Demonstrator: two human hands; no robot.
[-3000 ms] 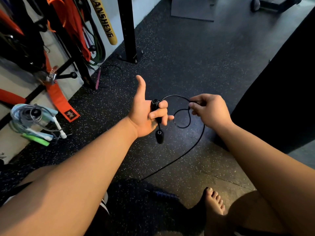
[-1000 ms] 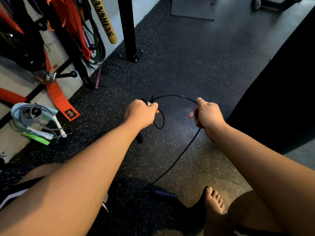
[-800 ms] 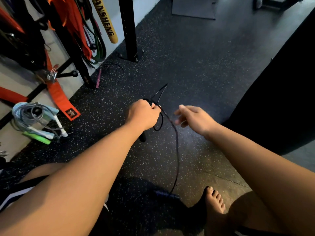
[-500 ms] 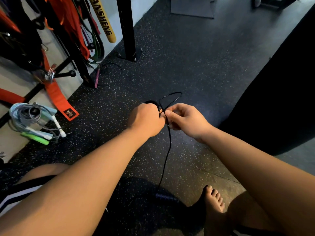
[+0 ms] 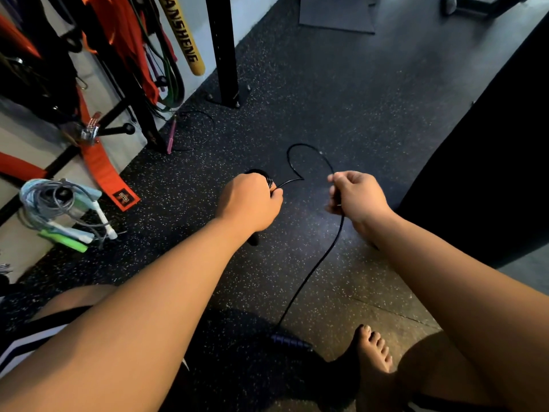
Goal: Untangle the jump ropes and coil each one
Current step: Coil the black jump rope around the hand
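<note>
The black jump rope (image 5: 325, 257) is pinched by the right hand (image 5: 356, 197), three o'clock of the coil (image 5: 263, 174) gripped in the left hand (image 5: 252, 203).

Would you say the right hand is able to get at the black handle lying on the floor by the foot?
Probably yes: the handle lies uncovered beside the foot. The right hand pinches the rope, and would have to release it first.

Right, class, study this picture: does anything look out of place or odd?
Yes. A pink-handled rope lies loose and uncoiled on the floor beside the black post, unlike the bundled ropes at left. The black rope between the left hand and right hand also shows a sharp kink.
</note>
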